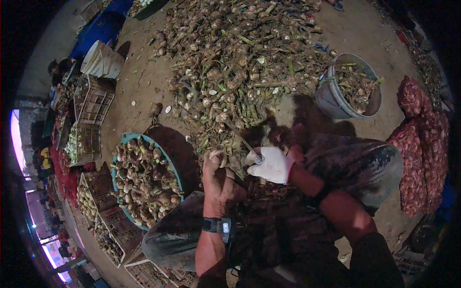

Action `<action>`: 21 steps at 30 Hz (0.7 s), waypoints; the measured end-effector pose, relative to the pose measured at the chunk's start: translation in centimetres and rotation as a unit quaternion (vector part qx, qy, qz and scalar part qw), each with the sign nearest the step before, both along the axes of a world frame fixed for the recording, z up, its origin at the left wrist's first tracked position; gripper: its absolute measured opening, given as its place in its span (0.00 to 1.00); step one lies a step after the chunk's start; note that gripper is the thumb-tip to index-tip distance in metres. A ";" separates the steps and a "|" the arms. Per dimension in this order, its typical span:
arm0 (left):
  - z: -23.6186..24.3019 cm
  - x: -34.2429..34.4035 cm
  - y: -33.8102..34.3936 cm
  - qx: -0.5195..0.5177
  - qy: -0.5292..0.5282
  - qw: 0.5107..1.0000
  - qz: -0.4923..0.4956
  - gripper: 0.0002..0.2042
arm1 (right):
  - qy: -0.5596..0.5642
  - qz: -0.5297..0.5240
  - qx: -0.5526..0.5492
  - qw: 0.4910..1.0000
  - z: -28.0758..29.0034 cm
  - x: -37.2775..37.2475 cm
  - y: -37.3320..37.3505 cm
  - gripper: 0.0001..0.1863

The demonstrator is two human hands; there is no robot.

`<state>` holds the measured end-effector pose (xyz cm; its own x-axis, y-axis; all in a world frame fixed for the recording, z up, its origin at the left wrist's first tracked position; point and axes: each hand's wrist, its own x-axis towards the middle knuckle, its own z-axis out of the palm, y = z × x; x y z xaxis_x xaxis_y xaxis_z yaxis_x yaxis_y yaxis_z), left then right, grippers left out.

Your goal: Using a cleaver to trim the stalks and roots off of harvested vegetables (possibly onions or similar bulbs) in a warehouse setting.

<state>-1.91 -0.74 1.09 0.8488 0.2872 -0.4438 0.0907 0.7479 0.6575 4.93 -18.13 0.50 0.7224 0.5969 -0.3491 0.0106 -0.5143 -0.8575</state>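
My bare left hand (217,173), with a dark band on its wrist, is closed on a dirt-brown clump of dried leaves and stalk (234,154). Whether a bulb is inside the clump cannot be told. Close beside it, my right hand (272,165) wears a white glove and is closed around a slim tool (246,143) with a round metal end at the fist. The tool's tip reaches toward the clump; its kind does not show clearly. Right in front of both hands spreads a big heap of earthy, garlic-like bulbs (225,81) with dry leaves and green stem pieces.
At my left stands a green-rimmed tub (178,185) full of bulbs. A grey bucket (331,91) of leafy trimmings sits front right. Red mesh sacks (417,163) stand far right. Plastic crates (93,101), some with bulbs, and a white bucket (108,62) line the left.
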 end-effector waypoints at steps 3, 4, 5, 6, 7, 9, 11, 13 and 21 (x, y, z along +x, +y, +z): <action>-0.1 0.1 -0.5 -0.144 -0.085 0.986 -0.013 0.15 | -0.074 0.296 -0.220 0.927 -9.9 1.0 -2.3 0.13; -0.4 -0.3 0.6 -0.104 -0.109 0.989 0.009 0.14 | -0.151 0.386 -0.238 0.879 -9.9 0.9 -2.3 0.12; -0.4 0.0 0.3 -0.081 -0.095 0.990 0.065 0.12 | -0.222 0.467 -0.259 0.816 -10.0 0.7 -3.3 0.11; 0.4 0.6 0.0 -0.091 -0.088 0.988 0.085 0.12 | -0.223 0.396 -0.223 0.863 -10.5 0.8 -4.7 0.10; 0.8 1.4 0.0 -0.106 -0.085 0.985 0.103 0.11 | -0.220 0.322 -0.190 0.901 -10.8 1.2 -5.6 0.11; -2.1 -1.3 6.7 -0.058 -0.046 0.987 0.142 0.13 | 0.053 -0.015 -0.085 0.995 -6.3 0.7 -1.5 0.15; -3.4 -3.3 12.8 -0.044 -0.124 0.970 0.204 0.14 | 0.031 -0.028 -0.051 0.998 -5.9 0.5 0.2 0.18; -3.4 -4.9 15.6 -0.051 -0.076 0.939 0.332 0.18 | 0.118 -0.109 0.041 0.986 -5.0 0.9 0.1 0.16; -6.8 -3.9 14.9 0.473 0.034 0.869 0.140 0.15 | -0.002 -0.075 -0.026 0.997 -3.4 2.3 0.0 0.16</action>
<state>-5.81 14.15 -5.76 0.6677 0.7422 0.0575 0.0544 -0.1256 0.9906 7.26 -18.13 -2.85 0.8030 0.4640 -0.3739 -0.0664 -0.5539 -0.8299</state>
